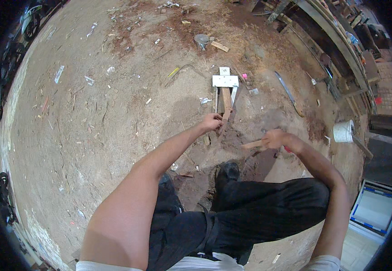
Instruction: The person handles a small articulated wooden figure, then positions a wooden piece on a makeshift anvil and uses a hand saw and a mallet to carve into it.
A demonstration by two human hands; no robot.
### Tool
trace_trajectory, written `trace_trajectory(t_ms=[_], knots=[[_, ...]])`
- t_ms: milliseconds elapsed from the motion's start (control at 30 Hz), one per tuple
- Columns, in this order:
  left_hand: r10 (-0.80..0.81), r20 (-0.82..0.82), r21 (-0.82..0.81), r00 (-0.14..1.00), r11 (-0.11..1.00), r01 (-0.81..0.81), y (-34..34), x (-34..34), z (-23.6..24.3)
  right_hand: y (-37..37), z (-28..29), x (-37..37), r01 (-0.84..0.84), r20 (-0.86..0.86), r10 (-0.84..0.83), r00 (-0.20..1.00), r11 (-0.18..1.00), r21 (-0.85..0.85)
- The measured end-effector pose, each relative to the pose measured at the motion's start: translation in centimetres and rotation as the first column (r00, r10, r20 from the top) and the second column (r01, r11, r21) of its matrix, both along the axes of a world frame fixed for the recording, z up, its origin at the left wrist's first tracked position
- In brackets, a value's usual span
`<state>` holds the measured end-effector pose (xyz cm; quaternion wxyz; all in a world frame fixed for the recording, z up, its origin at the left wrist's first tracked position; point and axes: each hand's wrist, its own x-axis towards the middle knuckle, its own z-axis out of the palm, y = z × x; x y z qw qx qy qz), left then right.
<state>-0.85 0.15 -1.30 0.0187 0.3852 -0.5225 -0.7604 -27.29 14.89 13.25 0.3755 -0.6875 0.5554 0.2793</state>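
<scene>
On the dirt ground ahead of me stands a small white wooden stand with slim splayed legs. A brown wooden bar runs from it toward me. My left hand is closed at the near end of this bar, fingers curled against it. My right hand, off to the right and apart from the stand, grips a flat light-brown wooden stick that points left. Something red shows by the right wrist, too small to name.
A long curved blade with a wooden handle lies to the right. Farther right are a white bucket and a timber bench. A grey round lump lies ahead. Motorbikes line the left edge. Litter and wood scraps dot the ground.
</scene>
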Motion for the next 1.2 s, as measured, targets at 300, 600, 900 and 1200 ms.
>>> trace_trajectory(t_ms=[300,600,900,1200], knots=[[-0.181,0.129,-0.361,0.975,0.907,0.216,0.3,1.0,0.7,-1.1,0.7,0.3,0.735,0.290,-0.728,0.621,0.670,0.108],[-0.615,0.136,-0.757,0.776,0.441,0.482,-0.7,1.6,-1.2,-2.4,1.3,2.5,0.878,0.474,-0.878,0.063,0.275,0.393],[0.054,-0.252,0.187,0.966,0.982,-0.006,3.5,-1.4,5.9,-1.8,2.1,5.5,0.806,0.395,-0.912,-0.112,0.149,0.573],[0.178,-0.380,0.110,0.908,0.983,-0.147,2.7,-3.3,5.8,-1.9,1.7,5.1,0.731,0.349,-0.919,-0.181,0.112,0.673]])
